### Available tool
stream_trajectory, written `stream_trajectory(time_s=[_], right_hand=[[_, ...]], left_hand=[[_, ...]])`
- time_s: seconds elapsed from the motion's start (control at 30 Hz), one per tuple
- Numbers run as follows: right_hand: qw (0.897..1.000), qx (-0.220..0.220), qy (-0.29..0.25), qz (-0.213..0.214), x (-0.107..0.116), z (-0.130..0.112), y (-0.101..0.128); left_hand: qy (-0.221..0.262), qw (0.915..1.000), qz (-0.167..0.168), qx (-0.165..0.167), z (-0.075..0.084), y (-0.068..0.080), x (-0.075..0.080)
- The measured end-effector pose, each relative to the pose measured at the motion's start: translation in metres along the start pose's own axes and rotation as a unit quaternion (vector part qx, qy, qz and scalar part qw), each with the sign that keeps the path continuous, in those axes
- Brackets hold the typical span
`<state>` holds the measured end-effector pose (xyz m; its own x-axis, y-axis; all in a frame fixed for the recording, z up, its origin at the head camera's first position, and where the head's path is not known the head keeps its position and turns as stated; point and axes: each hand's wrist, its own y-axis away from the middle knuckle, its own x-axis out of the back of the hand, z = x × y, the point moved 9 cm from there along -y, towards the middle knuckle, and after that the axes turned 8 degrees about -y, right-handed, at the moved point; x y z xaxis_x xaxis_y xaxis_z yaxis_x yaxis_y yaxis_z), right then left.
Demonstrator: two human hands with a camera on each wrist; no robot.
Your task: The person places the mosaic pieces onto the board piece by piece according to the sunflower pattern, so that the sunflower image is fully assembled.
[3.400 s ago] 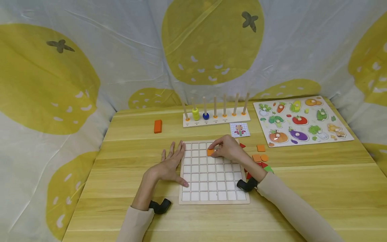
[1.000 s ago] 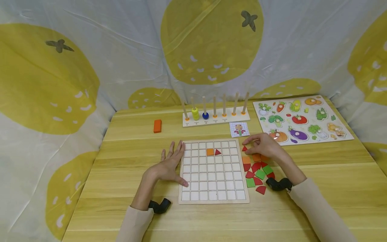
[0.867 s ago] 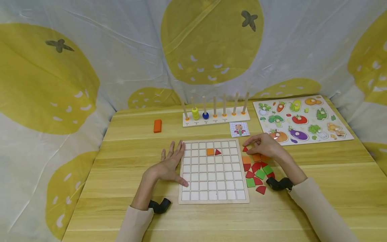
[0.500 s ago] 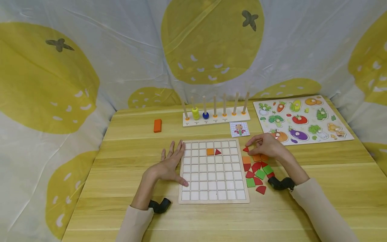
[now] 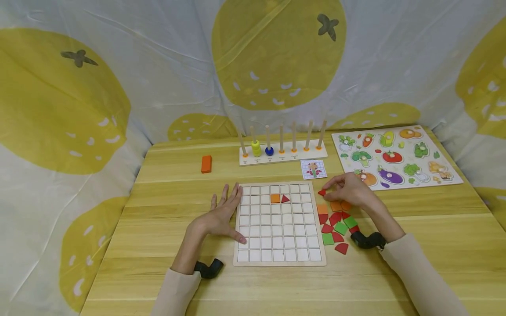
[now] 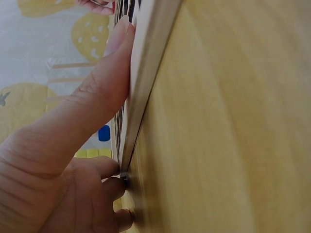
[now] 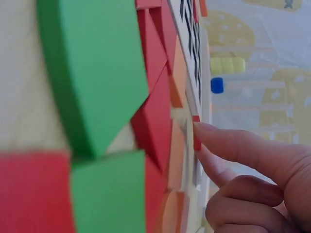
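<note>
A white grid board in a light wooden frame lies in the middle of the table. An orange square tile and a red triangle tile sit side by side in its second row. My left hand rests on the board's left edge with fingers spread; its thumb lies over the frame. Just off the board's upper right edge, my right hand pinches another red triangle tile between thumb and index finger. The right wrist view shows that tile edge-on.
Loose red, green and orange tiles lie right of the board. Behind it are a pattern card and a peg stand with yellow and blue beads. A vegetable puzzle lies back right, an orange block back left.
My right hand has left the orange square on the board and moved right, and now pinches a red triangle tile. Another red triangle has appeared beside the orange square. The left hand stays put.
</note>
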<state>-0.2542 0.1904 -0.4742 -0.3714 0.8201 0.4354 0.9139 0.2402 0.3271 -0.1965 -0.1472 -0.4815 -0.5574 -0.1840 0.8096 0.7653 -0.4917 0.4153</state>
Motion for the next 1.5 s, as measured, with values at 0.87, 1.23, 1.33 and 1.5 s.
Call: stream_trajectory(time_s=[0.87,1.23,1.33,1.5], right_hand=[[0.995,0.058,-0.030,-0.078,-0.125,-0.084,-0.044],[0.996,0.057,-0.025,-0.072,-0.129,-0.085,-0.045],[0.995,0.065,-0.017,-0.068,-0.130,-0.086,-0.046],[0.996,0.068,-0.011,-0.065,-0.130,-0.087,-0.046]], left_hand=[[-0.003,1.0000,-0.003,0.006,-0.001,-0.001,0.000],[-0.003,0.9999,-0.003,0.011,-0.002,0.000,-0.001],[-0.002,0.9999,-0.002,0.011,-0.002,0.000,-0.001],[0.003,0.9999,-0.002,0.012,-0.001,0.000,0.000]])
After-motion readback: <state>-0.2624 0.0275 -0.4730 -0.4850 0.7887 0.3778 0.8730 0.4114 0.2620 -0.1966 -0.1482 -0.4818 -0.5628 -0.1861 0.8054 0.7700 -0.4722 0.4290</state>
